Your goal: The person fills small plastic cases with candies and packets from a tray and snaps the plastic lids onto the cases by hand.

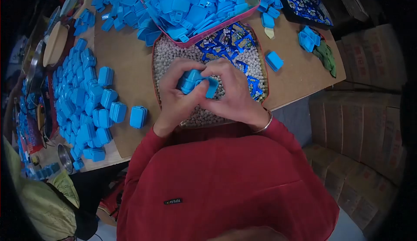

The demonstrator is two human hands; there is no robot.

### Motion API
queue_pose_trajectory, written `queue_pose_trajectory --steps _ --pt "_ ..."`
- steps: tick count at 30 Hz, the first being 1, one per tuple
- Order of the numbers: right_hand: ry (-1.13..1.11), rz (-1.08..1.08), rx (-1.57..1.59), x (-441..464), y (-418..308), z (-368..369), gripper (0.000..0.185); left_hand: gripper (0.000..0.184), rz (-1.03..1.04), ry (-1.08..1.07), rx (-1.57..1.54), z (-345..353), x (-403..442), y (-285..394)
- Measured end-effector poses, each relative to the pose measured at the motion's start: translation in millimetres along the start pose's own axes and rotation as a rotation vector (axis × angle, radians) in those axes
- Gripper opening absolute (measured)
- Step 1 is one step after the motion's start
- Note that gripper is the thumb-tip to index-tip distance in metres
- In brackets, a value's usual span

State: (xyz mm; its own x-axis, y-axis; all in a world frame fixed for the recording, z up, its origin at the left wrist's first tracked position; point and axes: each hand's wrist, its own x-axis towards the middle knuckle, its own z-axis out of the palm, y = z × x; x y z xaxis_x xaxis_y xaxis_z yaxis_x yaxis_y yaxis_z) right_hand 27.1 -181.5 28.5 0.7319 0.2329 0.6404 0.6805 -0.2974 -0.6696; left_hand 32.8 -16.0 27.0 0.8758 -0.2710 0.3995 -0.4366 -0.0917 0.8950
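Note:
Both of my hands are over a tray (266,78) of small whitish balls (167,52), gripping a small blue plastic box (189,81). My left hand (173,95) curls around the box's left side, its thumb pressed on the front. My right hand (234,91) closes on the right side, where an open blue flap or half (212,87) juts out. Fingers cover much of the box, so its inside cannot be seen. Shiny blue printed packets (243,41) lie on the balls, mostly in the tray's right half.
Behind stands a pink-rimmed tray (208,37) heaped with blue plastic pieces (191,6). Closed blue boxes (82,97) are piled at left, with one box (138,117) apart. At right are a loose box (274,61), a green cloth (325,57) and stacked cartons (356,115).

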Motion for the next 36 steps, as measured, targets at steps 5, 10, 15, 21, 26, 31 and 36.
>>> queue_pose_trajectory --steps 5,10,15,21,26,31,36 --pt "0.049 0.261 0.351 -7.0 -6.2 -2.6 0.052 0.072 -0.145 0.24 -0.466 11.7 -14.4 21.2" --pt "-0.177 0.613 0.526 -10.8 -2.0 2.1 0.056 0.063 -0.407 0.383 -0.846 -7.8 -32.2 5.7" --pt "-0.351 -0.08 -0.089 8.7 -23.3 -6.9 0.031 0.046 0.066 -0.116 0.675 -37.2 -19.4 24.9" --pt "-0.248 -0.042 -0.003 11.8 -22.8 -9.3 0.026 0.059 0.161 -0.268 0.456 -50.3 -15.1 20.7" --pt "-0.249 -0.02 0.075 16.5 -11.2 -9.9 0.019 0.08 0.129 0.014 0.154 -21.0 -30.8 -9.7" --pt "-0.319 -0.105 0.027 21.7 -5.8 -9.5 0.016 0.082 0.282 -0.044 0.299 -26.2 -28.6 -8.6" --pt "-0.32 -0.188 -0.048 19.0 -5.6 -8.5 0.017 0.073 0.382 -0.08 0.4 -28.0 -16.5 9.2"
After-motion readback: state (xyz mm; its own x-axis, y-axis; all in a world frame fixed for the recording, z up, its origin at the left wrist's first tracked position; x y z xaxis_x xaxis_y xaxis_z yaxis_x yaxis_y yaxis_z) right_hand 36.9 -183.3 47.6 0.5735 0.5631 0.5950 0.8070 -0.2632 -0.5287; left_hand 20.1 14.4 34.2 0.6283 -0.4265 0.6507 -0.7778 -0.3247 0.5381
